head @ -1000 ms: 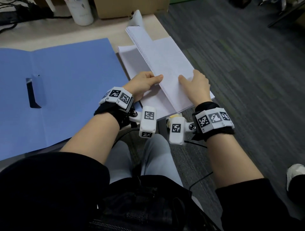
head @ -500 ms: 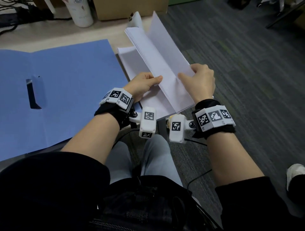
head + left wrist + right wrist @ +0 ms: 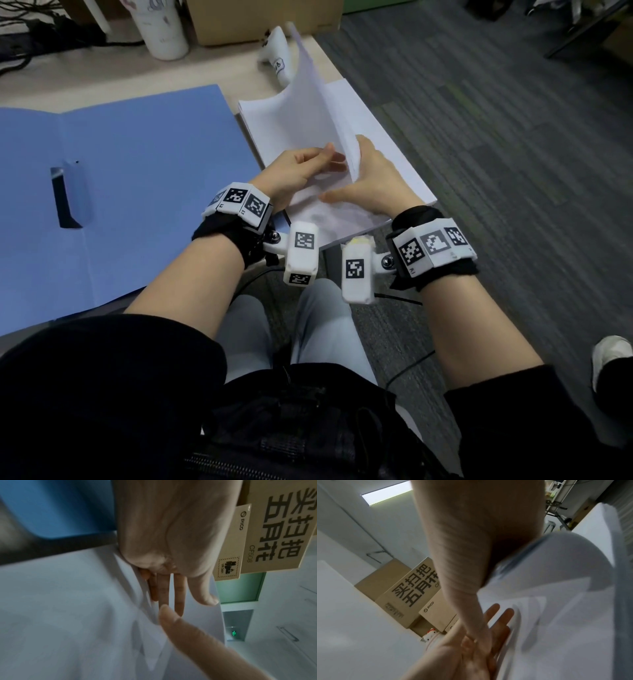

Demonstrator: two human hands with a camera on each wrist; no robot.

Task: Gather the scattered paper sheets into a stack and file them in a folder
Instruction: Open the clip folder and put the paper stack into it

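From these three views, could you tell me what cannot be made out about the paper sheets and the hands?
- Right hand fingers, head view: hidden behind the raised bundle of sheets, so the grip is unclear.
- Sheet count: edges too fine and blurred in every view.
- Left hand fingertips, head view: motion-blurred; the left wrist view shows them straight against paper.
- Blue folder: left side cut off by the frame edge.
- Right wrist view: the forearm blocks the middle.

the head view is dim and evenly lit, its edges bowed by the wide lens. a ceiling light panel glows at the upper left of my right wrist view. both wrist views are soft and motion-blurred.
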